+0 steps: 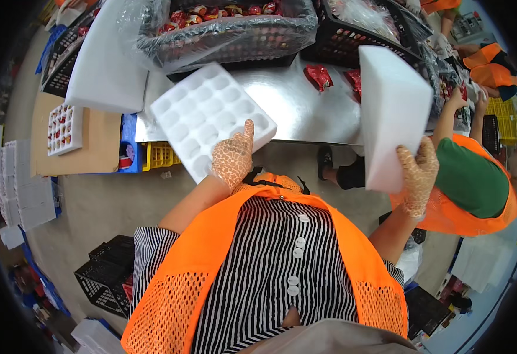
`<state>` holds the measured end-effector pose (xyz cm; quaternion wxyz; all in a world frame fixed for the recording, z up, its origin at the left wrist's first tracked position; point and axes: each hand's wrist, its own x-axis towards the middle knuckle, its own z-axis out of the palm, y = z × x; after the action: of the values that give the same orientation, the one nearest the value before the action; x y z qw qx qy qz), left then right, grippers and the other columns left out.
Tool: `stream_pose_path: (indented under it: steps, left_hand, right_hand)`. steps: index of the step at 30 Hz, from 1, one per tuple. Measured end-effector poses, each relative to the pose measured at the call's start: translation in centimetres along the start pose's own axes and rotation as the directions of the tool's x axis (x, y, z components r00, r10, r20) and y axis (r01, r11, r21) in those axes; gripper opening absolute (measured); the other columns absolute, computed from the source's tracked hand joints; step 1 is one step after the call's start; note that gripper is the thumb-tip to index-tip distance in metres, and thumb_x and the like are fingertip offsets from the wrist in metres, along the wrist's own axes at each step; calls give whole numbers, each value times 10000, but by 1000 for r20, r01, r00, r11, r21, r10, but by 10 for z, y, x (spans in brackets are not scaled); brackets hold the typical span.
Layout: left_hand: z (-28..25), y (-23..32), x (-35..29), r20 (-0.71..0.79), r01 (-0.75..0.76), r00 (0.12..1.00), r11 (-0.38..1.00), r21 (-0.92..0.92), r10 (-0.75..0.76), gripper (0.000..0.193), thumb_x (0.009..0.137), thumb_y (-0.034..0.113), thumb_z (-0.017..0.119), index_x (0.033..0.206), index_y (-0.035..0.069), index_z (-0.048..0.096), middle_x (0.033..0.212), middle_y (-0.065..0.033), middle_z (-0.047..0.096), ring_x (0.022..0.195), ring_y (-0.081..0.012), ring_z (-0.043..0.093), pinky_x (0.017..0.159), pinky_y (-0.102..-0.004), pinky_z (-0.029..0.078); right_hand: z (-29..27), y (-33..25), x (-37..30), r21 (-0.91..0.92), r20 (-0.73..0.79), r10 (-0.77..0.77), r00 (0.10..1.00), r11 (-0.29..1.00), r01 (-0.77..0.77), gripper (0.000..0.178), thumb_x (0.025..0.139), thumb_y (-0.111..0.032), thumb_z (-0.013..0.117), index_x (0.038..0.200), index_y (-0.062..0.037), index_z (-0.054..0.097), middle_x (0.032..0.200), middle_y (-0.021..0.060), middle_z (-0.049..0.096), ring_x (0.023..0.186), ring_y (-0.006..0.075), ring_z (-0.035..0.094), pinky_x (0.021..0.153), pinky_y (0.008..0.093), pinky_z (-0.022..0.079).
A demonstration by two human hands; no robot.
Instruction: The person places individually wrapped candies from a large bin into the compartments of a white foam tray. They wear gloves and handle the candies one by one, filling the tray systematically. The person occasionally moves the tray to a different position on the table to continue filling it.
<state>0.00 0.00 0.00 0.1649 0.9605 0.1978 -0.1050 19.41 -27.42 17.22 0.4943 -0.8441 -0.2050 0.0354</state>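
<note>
Packets point(214, 12) in crate point(235, 52); left grip point(232, 157) on tray point(202, 109), closure unclear; right grip point(419, 177) around slab point(395, 115)

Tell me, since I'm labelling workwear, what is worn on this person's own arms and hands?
The left hand and right hand wear snug gloves with an orange-brown and pale crackle pattern. The forearms are bare up to short sleeves in narrow black-and-white stripes. A bright orange vest with mesh panels goes over the shirt. No cables show on the arms.
</note>
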Motion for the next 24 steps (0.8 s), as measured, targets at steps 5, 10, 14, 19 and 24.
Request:
stream_pose_path:
  steps: [5, 10, 14, 19, 24]
  left_hand:
    - [-3, -15, -22, 0, 178, 984, 981, 71, -179, 680, 864, 112, 539, 1489, 22, 284, 1031, -196, 645, 786, -336, 681, 698, -451, 548]
    - [15, -36, -21, -234, 337, 910, 939, -68, -343, 587, 933, 225, 527, 1463, 61, 335, 965, -192, 652, 753, -342, 663, 665, -455, 541]
    - [3, -67, -14, -326, 405, 853, 911, -78, -407, 602, 934, 242, 533, 1467, 56, 324, 1011, -199, 649, 760, -346, 665, 672, -450, 546]
    - [17, -97, 45, -308, 408, 844, 898, -163, -439, 613, 932, 239, 531, 1478, 62, 315, 1056, -203, 646, 863, -350, 666, 755, -465, 535]
    - [35, -109, 82, -348, 187, 873, 893, -409, -342, 612, 855, 163, 558, 1432, 29, 402, 1354, -225, 529, 1228, -367, 523, 1044, -447, 406]
  right_hand:
    - [44, 10, -23, -253, 236, 97, 967, 967, -35, 290, 807, -100, 716, 1054, 28, 635, 830, 145, 680, 746, 184, 657, 685, 317, 514]
    - [104, 42, -17, -482, 470, 72, 880, 856, 188, 461, 793, -328, 709, 1073, 32, 650, 873, 236, 685, 806, 384, 664, 764, 430, 520]
    - [161, 43, -5, -503, 513, 23, 858, 818, 279, 490, 801, -359, 667, 1092, 35, 649, 943, 251, 683, 868, 385, 662, 836, 456, 511]
    - [237, 73, 17, -399, 548, -20, 836, 872, 283, 455, 817, -305, 615, 1106, 47, 627, 983, 264, 675, 979, 397, 634, 909, 455, 483]
    - [313, 85, 19, -66, 656, -211, 725, 941, 333, 501, 836, -202, 583, 1299, -14, 538, 1148, 236, 626, 1040, 364, 631, 939, 431, 487]
